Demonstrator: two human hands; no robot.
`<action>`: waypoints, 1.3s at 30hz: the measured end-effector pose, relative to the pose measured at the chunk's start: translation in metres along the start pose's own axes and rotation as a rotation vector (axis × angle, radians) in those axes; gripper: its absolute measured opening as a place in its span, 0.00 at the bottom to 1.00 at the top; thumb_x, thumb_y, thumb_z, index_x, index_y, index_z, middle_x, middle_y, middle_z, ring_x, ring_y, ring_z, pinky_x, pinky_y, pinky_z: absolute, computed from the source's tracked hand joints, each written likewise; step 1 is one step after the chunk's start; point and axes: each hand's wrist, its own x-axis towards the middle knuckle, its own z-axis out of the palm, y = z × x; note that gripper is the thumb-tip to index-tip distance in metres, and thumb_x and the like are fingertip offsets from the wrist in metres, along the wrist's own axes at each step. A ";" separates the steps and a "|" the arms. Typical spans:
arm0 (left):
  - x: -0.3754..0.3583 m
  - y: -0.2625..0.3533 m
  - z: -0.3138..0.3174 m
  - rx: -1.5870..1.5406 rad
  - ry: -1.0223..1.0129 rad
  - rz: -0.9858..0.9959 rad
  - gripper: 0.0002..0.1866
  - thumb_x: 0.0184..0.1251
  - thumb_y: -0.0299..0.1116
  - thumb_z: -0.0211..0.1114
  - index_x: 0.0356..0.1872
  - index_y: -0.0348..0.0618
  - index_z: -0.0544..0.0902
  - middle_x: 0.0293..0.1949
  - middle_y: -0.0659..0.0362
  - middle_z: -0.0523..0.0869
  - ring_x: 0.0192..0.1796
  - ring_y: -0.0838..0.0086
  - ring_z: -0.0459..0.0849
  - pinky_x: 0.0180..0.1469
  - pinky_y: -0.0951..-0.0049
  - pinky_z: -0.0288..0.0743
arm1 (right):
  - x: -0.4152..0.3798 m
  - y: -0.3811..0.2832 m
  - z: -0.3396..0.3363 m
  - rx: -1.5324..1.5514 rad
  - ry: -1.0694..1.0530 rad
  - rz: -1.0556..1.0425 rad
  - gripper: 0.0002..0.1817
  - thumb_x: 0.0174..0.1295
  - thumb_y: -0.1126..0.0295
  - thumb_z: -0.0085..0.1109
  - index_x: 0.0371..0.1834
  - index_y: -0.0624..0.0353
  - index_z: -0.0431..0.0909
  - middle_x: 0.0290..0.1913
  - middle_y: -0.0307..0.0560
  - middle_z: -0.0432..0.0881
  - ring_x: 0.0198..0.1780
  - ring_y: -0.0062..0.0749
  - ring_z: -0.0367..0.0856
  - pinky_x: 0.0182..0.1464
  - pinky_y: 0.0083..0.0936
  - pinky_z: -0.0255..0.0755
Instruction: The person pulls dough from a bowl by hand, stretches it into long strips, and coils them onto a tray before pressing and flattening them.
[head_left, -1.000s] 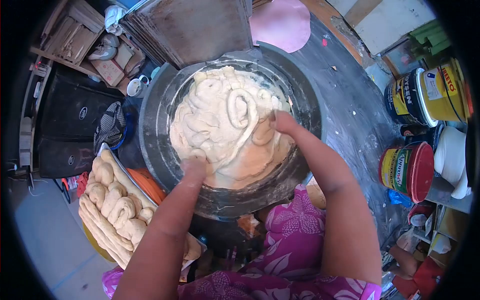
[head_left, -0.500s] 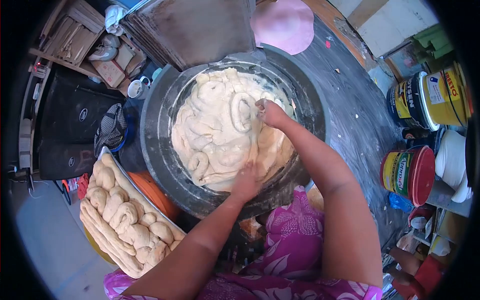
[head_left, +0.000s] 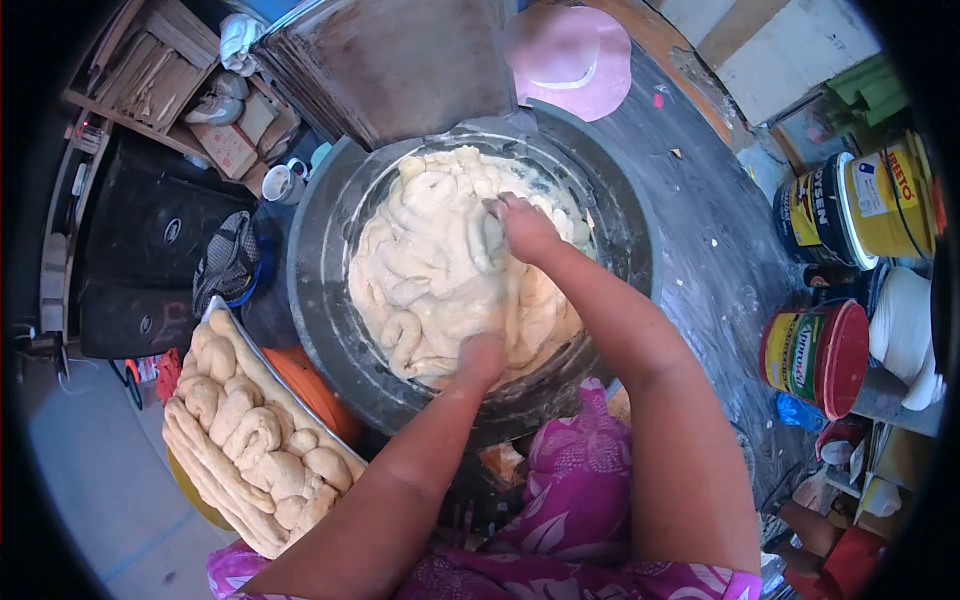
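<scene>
Right hand [head_left: 530,232] half-curled, left hand [head_left: 483,358] hiding its fingers, both touch dough [head_left: 420,265]; grips unclear.
Most lies left of both.

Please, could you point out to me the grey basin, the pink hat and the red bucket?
Grey basin [head_left: 320,270]: head view, on its left wall.
Pink hat [head_left: 609,75]: head view, on the brim.
Red bucket [head_left: 795,350]: head view, on its label.

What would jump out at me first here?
Probably the big dark basin in the middle, filled with pale, coiled dough, with both bare hands, left and right, in it. Next, the tray of thick dough ropes at lower left, and the pink hat above.
</scene>
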 end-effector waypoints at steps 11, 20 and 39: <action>-0.036 -0.004 0.012 0.405 -0.332 -0.102 0.11 0.62 0.34 0.54 0.39 0.52 0.85 0.40 0.59 0.85 0.46 0.66 0.83 0.46 0.57 0.68 | -0.009 -0.016 0.049 -0.515 -0.239 -0.448 0.24 0.64 0.69 0.39 0.65 0.42 0.64 0.65 0.40 0.66 0.67 0.31 0.62 0.70 0.50 0.44; -0.014 -0.004 -0.023 -0.063 -0.288 -0.327 0.19 0.57 0.43 0.61 0.46 0.45 0.81 0.49 0.50 0.80 0.51 0.58 0.79 0.49 0.59 0.72 | 0.001 0.037 0.010 0.158 -0.138 0.064 0.14 0.56 0.62 0.49 0.44 0.48 0.78 0.41 0.42 0.80 0.50 0.35 0.75 0.52 0.41 0.67; 0.003 -0.005 -0.010 0.187 -0.145 0.288 0.12 0.60 0.32 0.52 0.42 0.45 0.80 0.56 0.45 0.73 0.52 0.53 0.76 0.51 0.60 0.71 | -0.052 0.124 0.027 0.903 -0.142 0.566 0.35 0.44 0.72 0.66 0.60 0.63 0.64 0.42 0.52 0.78 0.31 0.36 0.81 0.22 0.30 0.74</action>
